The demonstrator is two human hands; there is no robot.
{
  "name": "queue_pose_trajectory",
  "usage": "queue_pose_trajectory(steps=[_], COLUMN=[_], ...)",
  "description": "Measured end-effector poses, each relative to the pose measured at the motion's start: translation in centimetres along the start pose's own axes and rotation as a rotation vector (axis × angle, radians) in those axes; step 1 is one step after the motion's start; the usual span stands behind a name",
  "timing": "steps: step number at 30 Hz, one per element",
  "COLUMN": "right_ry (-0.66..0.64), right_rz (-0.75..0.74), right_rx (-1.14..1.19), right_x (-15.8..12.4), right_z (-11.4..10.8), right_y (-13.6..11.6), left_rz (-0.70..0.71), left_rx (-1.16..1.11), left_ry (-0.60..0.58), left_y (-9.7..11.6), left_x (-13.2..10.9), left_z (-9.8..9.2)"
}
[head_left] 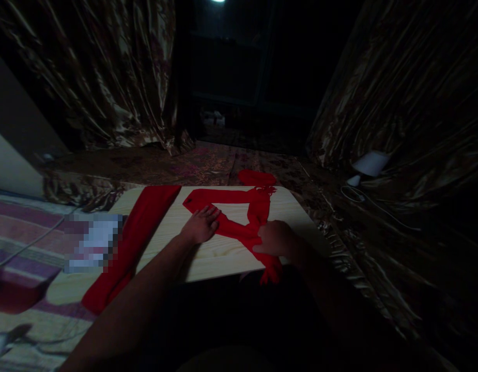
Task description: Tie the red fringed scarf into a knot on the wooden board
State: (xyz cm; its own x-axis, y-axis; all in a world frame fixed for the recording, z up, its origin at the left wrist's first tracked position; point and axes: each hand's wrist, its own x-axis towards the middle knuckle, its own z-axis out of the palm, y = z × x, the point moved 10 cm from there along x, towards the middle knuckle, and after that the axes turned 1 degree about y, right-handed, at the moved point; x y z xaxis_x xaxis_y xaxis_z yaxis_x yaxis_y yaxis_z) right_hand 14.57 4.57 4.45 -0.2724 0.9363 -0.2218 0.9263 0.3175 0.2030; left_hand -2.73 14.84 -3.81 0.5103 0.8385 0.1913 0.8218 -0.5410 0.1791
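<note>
A long red fringed scarf (231, 227) lies bent into a rough loop on a pale wooden table (223, 258). Its near end hangs over the front edge, and a fringe (265, 190) shows at the back right of the loop. My left hand (201, 223) rests flat on the loop's left arm with its fingers stretched out. At the right, my right hand (275, 238) is closed on a bunched part of the scarf, though its fingertips are partly hidden. A second strip of red cloth (141, 232) runs down the table's left side, beyond my left forearm.
Past the table's back edge lies more red cloth (257, 177). A blurred-out flat item (95, 243) is at the left edge, by a striped bedspread (25, 232). A white lamp (370, 164) with a cable stands at the right. Patterned curtains (118, 77) hang behind; the room is dim.
</note>
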Motion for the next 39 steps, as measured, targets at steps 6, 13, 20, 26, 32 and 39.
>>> queue_pose_trajectory(steps=[6,13,20,26,32,39], right_ry=[-0.059,-0.002,0.511,0.561,0.048,0.494], right_rz=[0.21,0.424,0.636,0.572,0.235,0.364], right_rx=[-0.058,-0.01,-0.085,-0.039,0.361,0.212], right_x=[-0.7,-1.8,-3.4,-2.6,1.4,3.8], right_z=[-0.5,-1.0,-3.9,-2.3,3.5,-2.0], right_y=[7.0,14.0,17.5,16.7,13.7,12.9], left_rz=[-0.011,-0.021,-0.055,-0.154,-0.235,-0.204], left_rx=[-0.011,-0.062,-0.129,-0.247,-0.292,-0.244], left_ry=[0.006,0.039,0.088,0.193,0.204,0.209], left_y=[0.0,-0.1,-0.6,-2.2,-3.0,-2.4], left_x=[-0.1,-0.2,-0.4,-0.8,-0.9,-0.9], left_z=[-0.2,-0.3,-1.1,-2.3,-2.4,-2.8])
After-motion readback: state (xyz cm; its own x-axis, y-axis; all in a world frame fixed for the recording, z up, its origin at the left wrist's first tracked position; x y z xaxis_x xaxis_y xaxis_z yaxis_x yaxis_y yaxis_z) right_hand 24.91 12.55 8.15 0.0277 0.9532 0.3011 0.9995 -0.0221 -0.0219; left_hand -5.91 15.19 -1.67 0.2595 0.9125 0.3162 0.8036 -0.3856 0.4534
